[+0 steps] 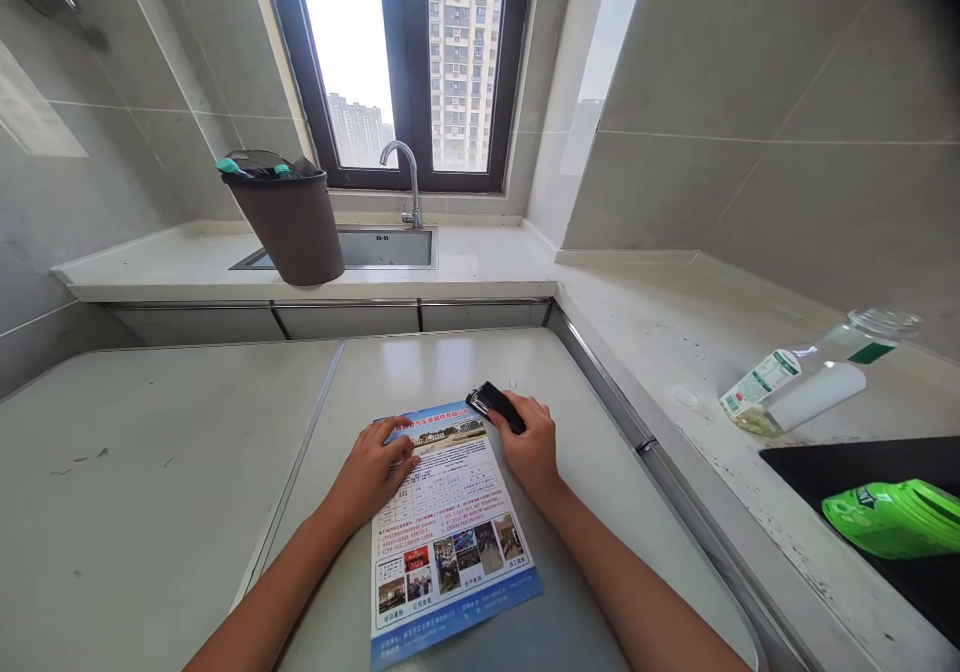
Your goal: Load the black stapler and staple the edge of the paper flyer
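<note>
A printed flyer (pixel 450 527) with blue borders, red and black text and small photos lies on the white tabletop, its top edge turned away from me. My left hand (pixel 379 467) rests on its upper left part, fingers slightly bent and apart, touching the sheet. In my right hand (pixel 531 442) is a black stapler (pixel 499 407) with a shiny metal front end. Its front reaches the flyer's top right corner. Whether the corner sits between the stapler's jaws, I cannot tell.
The white folding tabletop (pixel 187 472) meets a counter. A brown trash bin (pixel 292 232) stands by the sink (pixel 386 249) and faucet (pixel 412 187) under a window. On the right counter lie a clear glass bottle (pixel 810 377) and a green bottle (pixel 892 519) over a black panel (pixel 810 462).
</note>
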`<state>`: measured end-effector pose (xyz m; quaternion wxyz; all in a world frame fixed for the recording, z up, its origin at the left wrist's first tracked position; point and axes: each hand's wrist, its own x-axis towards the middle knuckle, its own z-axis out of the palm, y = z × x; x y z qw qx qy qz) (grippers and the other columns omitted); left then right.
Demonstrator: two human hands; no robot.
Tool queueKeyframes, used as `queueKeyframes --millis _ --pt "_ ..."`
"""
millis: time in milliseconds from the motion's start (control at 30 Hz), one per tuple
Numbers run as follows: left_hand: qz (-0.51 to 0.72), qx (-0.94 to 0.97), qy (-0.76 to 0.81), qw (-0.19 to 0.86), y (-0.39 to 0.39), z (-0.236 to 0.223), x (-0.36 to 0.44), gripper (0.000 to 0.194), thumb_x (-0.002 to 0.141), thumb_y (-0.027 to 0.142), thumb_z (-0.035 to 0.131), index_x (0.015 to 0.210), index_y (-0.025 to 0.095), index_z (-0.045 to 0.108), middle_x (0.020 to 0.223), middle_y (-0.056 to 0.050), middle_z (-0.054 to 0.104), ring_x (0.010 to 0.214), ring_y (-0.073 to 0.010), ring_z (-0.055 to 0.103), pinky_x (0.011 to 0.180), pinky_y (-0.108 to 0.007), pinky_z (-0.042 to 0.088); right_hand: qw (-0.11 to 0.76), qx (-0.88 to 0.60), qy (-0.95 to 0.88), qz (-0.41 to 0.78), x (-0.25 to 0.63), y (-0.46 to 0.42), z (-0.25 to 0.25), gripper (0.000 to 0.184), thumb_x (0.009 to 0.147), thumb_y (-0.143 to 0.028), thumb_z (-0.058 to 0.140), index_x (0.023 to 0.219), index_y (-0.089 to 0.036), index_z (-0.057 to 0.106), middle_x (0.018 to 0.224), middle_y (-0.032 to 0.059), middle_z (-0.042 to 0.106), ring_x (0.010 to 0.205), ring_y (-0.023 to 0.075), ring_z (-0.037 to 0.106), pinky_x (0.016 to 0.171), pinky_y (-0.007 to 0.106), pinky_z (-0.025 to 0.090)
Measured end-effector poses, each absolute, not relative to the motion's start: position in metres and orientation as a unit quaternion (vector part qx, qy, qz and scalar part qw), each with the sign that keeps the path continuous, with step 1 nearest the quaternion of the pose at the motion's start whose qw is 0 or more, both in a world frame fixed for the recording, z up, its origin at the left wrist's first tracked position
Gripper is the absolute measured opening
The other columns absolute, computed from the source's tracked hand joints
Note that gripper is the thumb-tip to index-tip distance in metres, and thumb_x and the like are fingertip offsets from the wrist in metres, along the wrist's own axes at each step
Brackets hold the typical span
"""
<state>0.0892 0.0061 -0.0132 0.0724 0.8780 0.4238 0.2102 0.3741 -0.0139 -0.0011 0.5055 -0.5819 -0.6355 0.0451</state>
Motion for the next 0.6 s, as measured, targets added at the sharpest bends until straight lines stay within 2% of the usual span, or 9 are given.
queueKeyframes --millis 67,133,200,433,600 --pt "0.213 0.866 0.449 0.066 0.005 -0.016 0.088 0.028 0.097 0.039 0.058 0.119 0.025 0.068 0.147 -0.014 0.054 0.134 -0.0353 0.05 0.11 -0.06 0.041 0.488 -0.603 -0.63 0.033 0.379 -0.01 -0.003 0.026 0.095 -0.036 0.06 0.114 -0.021 0.071 0.105 0.0102 0.075 0.096 0.0279 0.066 0.087 0.042 0.041" --pt "0.21 0.862 0.458 0.058 0.005 -0.017 0.086 0.048 0.094 0.043 0.061 0.139 0.028 0.057 0.154 -0.015 0.046 0.142 -0.0395 0.041 0.114 -0.066 0.033 0.478 -0.609 -0.632 0.034 0.381 -0.009 -0.005 0.028 0.097 -0.036 0.058 0.118 -0.022 0.07 0.112 0.0107 0.074 0.103 0.0282 0.066 0.089 0.041 0.04" --pt "0.202 0.869 0.447 0.068 0.004 -0.016 0.083 0.056 0.093 0.045 0.062 0.145 0.03 0.052 0.157 -0.015 0.043 0.144 -0.0403 0.037 0.115 -0.067 0.029 0.476 -0.609 -0.633 0.033 0.381 -0.008 -0.007 0.029 0.098 -0.035 0.055 0.12 -0.023 0.07 0.117 0.0111 0.073 0.107 0.0283 0.065 0.092 0.041 0.038" --pt "0.231 0.858 0.428 0.164 0.008 -0.007 0.073 0.039 0.089 0.038 0.067 0.127 0.027 0.068 0.133 -0.012 0.061 0.123 -0.0333 0.057 0.105 -0.053 0.047 0.467 -0.628 -0.622 0.009 0.386 -0.004 -0.012 0.029 0.098 -0.029 0.052 0.122 -0.024 0.069 0.121 0.0097 0.071 0.11 0.028 0.061 0.094 0.043 0.035" --pt "0.298 0.83 0.412 0.228 0.012 -0.005 0.072 0.029 0.095 0.028 0.057 0.121 0.026 0.071 0.123 -0.009 0.063 0.112 -0.0252 0.062 0.097 -0.04 0.053 0.429 -0.629 -0.648 0.031 0.387 -0.001 -0.018 0.031 0.096 -0.021 0.051 0.12 -0.025 0.07 0.116 0.0081 0.071 0.108 0.0275 0.057 0.093 0.043 0.035"
